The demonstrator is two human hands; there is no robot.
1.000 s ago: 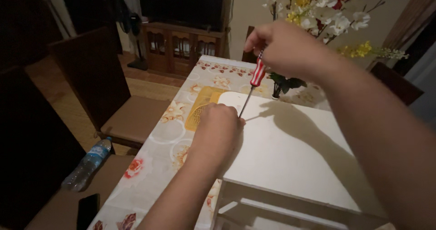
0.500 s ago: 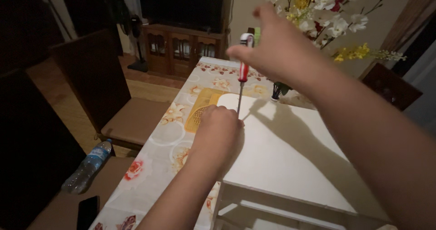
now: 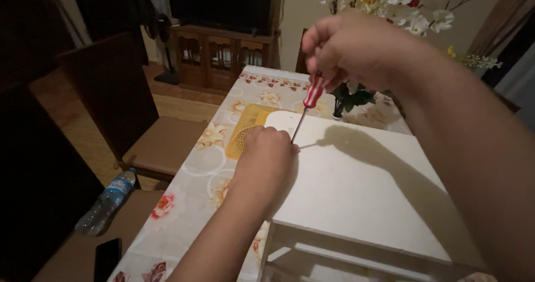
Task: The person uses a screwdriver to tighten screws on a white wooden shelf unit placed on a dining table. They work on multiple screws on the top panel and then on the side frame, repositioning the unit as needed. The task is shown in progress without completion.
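My right hand [image 3: 356,50] is closed around the red-and-white handle of a screwdriver [image 3: 310,101], held upright above a white wooden panel [image 3: 362,187]. The metal shaft slants down, and its tip meets the panel's left edge right beside my left hand [image 3: 266,162]. My left hand rests curled on that edge with fingers closed near the tip; whether it pinches a screw is hidden. The panel is the top of a white piece of furniture lying on the table.
A floral tablecloth [image 3: 195,187] covers the table. A yellow perforated object [image 3: 245,137] lies just beyond my left hand. A vase of flowers [image 3: 356,92] stands behind the panel. Dark chairs [image 3: 128,115] stand left, one holding a plastic bottle [image 3: 106,201] and a phone [image 3: 106,257].
My right hand tilted and turned the screwdriver handle, going from slanted to upright and back to slanted. My left hand stayed at the panel's edge.
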